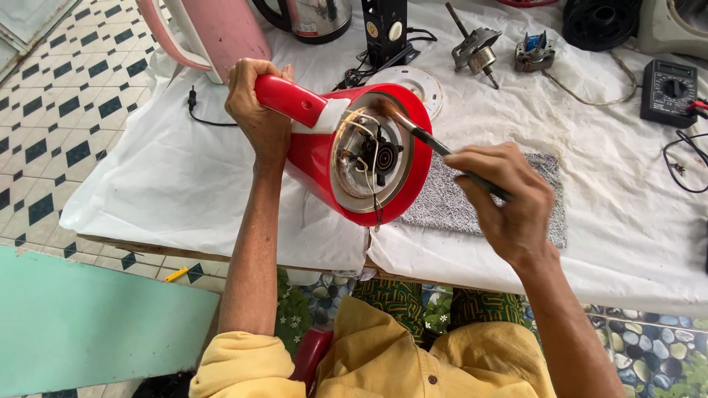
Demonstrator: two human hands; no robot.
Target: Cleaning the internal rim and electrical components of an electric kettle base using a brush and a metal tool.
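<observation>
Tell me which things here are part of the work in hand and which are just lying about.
In hand:
red kettle, held by its handle in the left hand
brush, held in the right hand, tip inside the kettle's open base
grey mat under the kettle

Lying about:
pink kettle
black meter
small motor
white round plate

The table carries three kettles: one red (354, 158), one pink (214, 29), one steel (313, 18). There is one brush (435, 144), one multimeter (667, 92), one grey mat (479, 203) and one white round plate (417, 85). Two small motor parts lie at the back: (476, 48) and (535, 51). Two hands show, left (258, 110) and right (509, 199).
</observation>
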